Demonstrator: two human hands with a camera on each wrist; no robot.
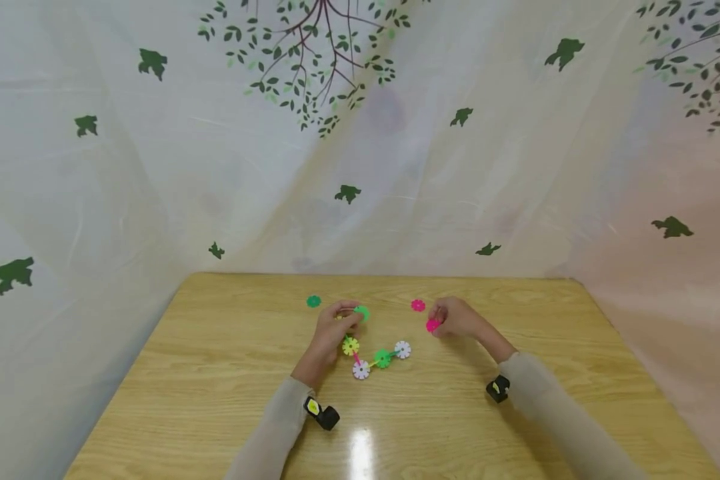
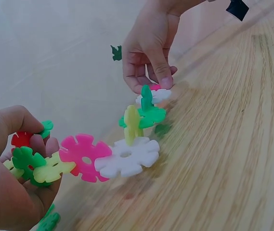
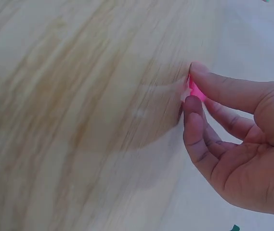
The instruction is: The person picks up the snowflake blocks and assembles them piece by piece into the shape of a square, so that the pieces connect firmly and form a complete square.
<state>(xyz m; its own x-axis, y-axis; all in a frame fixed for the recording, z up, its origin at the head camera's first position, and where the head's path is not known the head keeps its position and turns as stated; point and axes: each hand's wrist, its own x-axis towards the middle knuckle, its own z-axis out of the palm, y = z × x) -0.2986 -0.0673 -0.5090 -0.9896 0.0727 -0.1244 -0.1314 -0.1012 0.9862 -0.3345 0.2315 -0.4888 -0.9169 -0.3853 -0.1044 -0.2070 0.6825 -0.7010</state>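
Note:
My left hand [image 1: 331,333] grips one end of a chain of flower-shaped interlocking plastic discs; a bright green disc [image 1: 362,313] shows at its fingertips. From there the chain runs through a yellow disc [image 1: 348,349], a white disc [image 1: 357,373] and a green disc [image 1: 379,362] to a white end disc [image 1: 403,355]. A pink disc [image 2: 72,153] links into the chain near the left hand in the left wrist view. My right hand [image 1: 457,318], apart from the chain, pinches a pink disc [image 3: 197,92] between thumb and fingers; the fingers partly hide it.
On the wooden table [image 1: 216,373], a loose dark green disc [image 1: 314,301] lies beyond the left hand. Another pink disc [image 1: 418,305] lies just left of the right hand. A pale curtain [image 1: 264,180] with leaf prints hangs behind the table's far edge.

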